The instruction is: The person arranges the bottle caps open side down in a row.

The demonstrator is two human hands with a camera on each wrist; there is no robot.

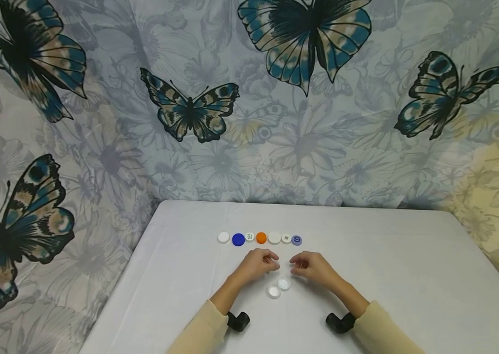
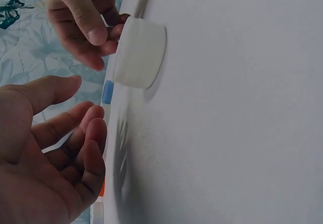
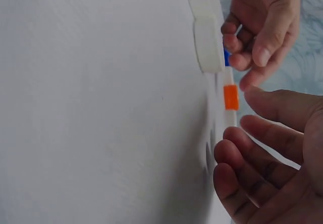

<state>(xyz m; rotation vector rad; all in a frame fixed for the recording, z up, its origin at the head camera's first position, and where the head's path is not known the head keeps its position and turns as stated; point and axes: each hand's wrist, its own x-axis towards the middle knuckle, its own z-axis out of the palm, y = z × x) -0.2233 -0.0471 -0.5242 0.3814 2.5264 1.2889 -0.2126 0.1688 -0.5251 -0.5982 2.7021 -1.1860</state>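
Observation:
Over the table, my left hand (image 1: 257, 264) and my right hand (image 1: 313, 268) face each other with a small gap between them. Their fingers are loosely bent, and neither holds anything. Two white bottle caps (image 1: 283, 283) (image 1: 273, 291) lie close together on the near side of the hands. In the left wrist view, one white cap (image 2: 140, 52) stands large beside the right hand's fingers; whether they touch cannot be told. Beyond the hands runs a row of several caps, among them a blue cap (image 1: 238, 239), an orange cap (image 1: 261, 238) and a light purple cap (image 1: 296, 240).
A white cloth covers the table (image 1: 408, 275). Behind and to the left hangs a grey-blue floral fabric (image 1: 307, 142) with butterflies. Black devices (image 1: 238, 322) (image 1: 340, 323) are strapped at both wrists, beside the cream sleeves (image 1: 200, 329).

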